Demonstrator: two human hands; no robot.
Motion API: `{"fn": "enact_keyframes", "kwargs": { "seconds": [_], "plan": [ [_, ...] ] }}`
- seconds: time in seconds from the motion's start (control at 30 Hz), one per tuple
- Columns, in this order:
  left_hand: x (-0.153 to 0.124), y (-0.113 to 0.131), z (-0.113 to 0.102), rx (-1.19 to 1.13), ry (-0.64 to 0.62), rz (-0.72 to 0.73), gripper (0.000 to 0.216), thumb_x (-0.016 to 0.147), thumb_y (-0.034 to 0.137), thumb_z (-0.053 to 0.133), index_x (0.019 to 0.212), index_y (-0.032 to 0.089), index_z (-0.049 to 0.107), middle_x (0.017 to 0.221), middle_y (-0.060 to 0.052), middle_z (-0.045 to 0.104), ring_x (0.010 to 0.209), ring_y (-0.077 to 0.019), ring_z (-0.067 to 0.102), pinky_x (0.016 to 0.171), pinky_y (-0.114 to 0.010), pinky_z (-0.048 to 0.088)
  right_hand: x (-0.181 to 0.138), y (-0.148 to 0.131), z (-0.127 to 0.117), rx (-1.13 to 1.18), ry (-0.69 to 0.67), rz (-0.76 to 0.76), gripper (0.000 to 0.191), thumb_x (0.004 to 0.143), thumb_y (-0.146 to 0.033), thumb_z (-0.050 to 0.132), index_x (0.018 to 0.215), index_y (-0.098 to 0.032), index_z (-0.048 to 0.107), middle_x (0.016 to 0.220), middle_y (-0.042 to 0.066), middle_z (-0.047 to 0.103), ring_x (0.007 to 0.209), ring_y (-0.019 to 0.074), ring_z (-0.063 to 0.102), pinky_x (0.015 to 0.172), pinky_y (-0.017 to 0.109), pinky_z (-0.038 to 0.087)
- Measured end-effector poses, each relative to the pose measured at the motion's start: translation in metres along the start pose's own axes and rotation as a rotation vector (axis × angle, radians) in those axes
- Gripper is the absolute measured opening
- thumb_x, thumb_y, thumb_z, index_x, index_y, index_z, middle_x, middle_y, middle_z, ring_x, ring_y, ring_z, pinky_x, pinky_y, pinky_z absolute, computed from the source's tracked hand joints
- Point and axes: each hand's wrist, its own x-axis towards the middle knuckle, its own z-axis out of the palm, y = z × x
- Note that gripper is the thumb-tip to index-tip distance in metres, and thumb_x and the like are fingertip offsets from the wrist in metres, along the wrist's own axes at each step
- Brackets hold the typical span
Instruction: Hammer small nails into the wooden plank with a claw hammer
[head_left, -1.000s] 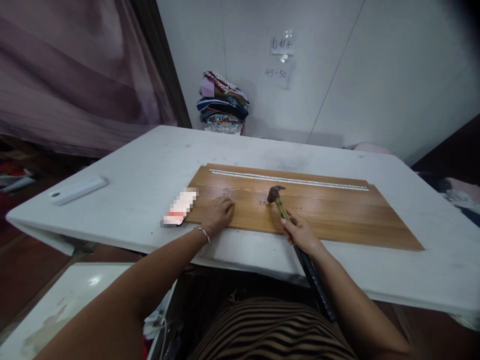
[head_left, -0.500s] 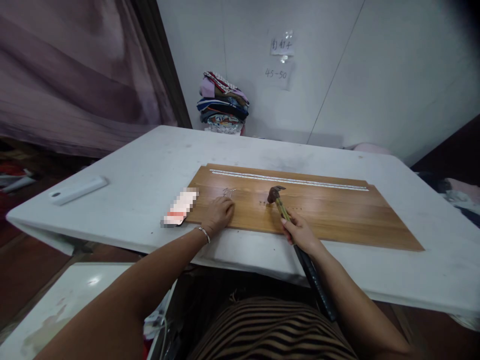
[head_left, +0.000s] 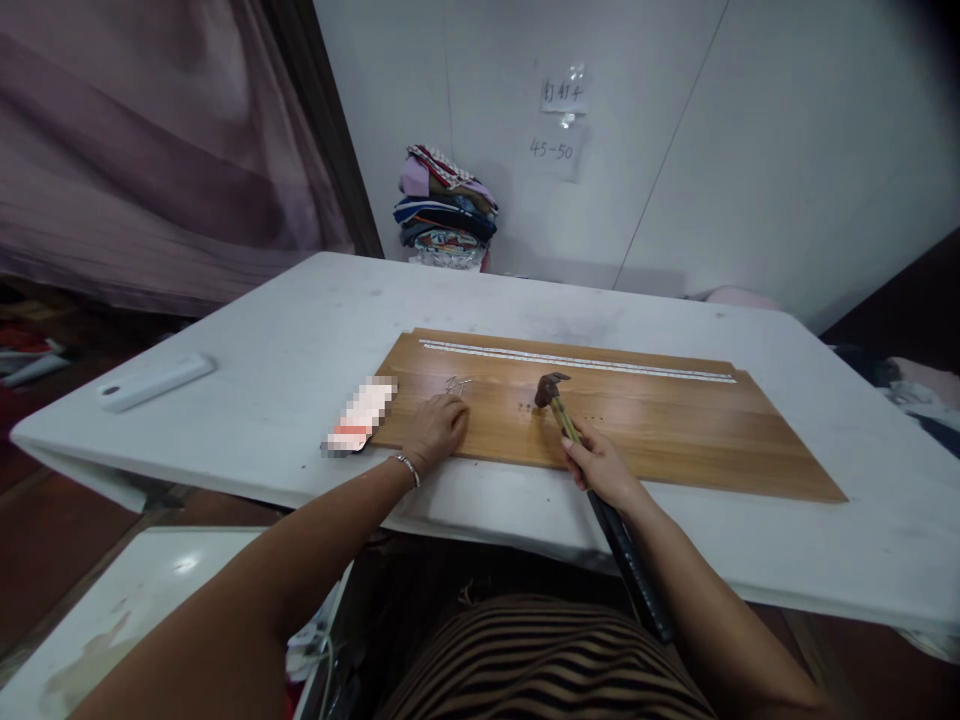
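Note:
A wooden board point(head_left: 690, 430) lies flat across the white table. My right hand point(head_left: 600, 462) is wrapped around the handle of a claw hammer point(head_left: 556, 400), whose rusty head is low over the middle of the board. The hammer's black grip runs back under my right forearm. Several small nail heads or holes point(head_left: 594, 418) show in a row on the wood near the hammer. At the board's left part, my left hand point(head_left: 437, 430) rests with its fingers curled in; whatever they hold is hidden. Loose nails point(head_left: 457, 384) lie just beyond those fingers.
Two thin marked strips point(head_left: 577, 360) run along the board's far side. A phone with a blurred screen point(head_left: 361, 415) lies at its left edge. Farther left is a white handle-shaped object point(head_left: 157, 383) on the table point(head_left: 262, 330). Folded cloths point(head_left: 448, 208) are stacked behind, against the wall.

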Motion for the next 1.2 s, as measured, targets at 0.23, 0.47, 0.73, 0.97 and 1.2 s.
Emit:
{"fn": "enact_keyframes", "kwargs": {
  "seconds": [0.23,0.47,0.73,0.97,1.2],
  "plan": [
    [-0.0003,-0.0001,0.0006,-0.014,0.009,-0.002,0.022,0.095,0.022,0.049,0.095,0.021,0.071,0.102,-0.007,0.07,0.097,-0.0214,0.061,0.094,-0.039,0.051,-0.0001,-0.0019,0.0002,0.004,0.014,-0.008,0.068,0.083,-0.048,0.063,0.142,-0.016,0.054,0.052,-0.01,0.045,0.036,0.0092,0.038,0.035,0.022,0.034],
    [-0.0002,0.0005,0.0,-0.02,0.004,-0.003,0.022,0.096,0.023,0.049,0.096,0.021,0.071,0.103,-0.008,0.07,0.099,-0.0226,0.062,0.093,-0.04,0.051,0.0002,0.0003,-0.0002,0.008,-0.011,0.007,0.069,0.083,-0.047,0.065,0.142,-0.014,0.053,0.053,-0.009,0.046,0.037,0.0102,0.038,0.035,0.023,0.035],
    [0.0002,0.0015,-0.0004,0.007,-0.003,-0.003,0.023,0.096,0.022,0.049,0.096,0.02,0.071,0.103,-0.008,0.07,0.098,-0.0224,0.062,0.094,-0.039,0.05,-0.0005,-0.0016,0.0005,0.008,0.017,0.003,0.068,0.083,-0.045,0.063,0.143,-0.013,0.052,0.052,-0.01,0.045,0.037,0.0101,0.038,0.036,0.023,0.034],
    [0.0003,0.0009,0.0,0.016,0.006,-0.005,0.021,0.095,0.02,0.05,0.094,0.02,0.071,0.101,-0.008,0.07,0.097,-0.0225,0.062,0.092,-0.039,0.05,-0.0013,-0.0034,0.0005,0.001,0.005,0.023,0.071,0.083,-0.045,0.064,0.144,-0.012,0.051,0.05,-0.01,0.045,0.036,0.01,0.038,0.036,0.023,0.033],
    [-0.0003,0.0011,-0.0005,-0.001,0.018,0.003,0.022,0.096,0.021,0.05,0.095,0.02,0.071,0.101,-0.008,0.07,0.097,-0.0223,0.062,0.093,-0.039,0.05,-0.0003,0.0006,0.0003,0.009,0.007,0.002,0.071,0.083,-0.048,0.064,0.142,-0.011,0.052,0.049,-0.01,0.045,0.035,0.01,0.039,0.035,0.022,0.033]
  ]
}}
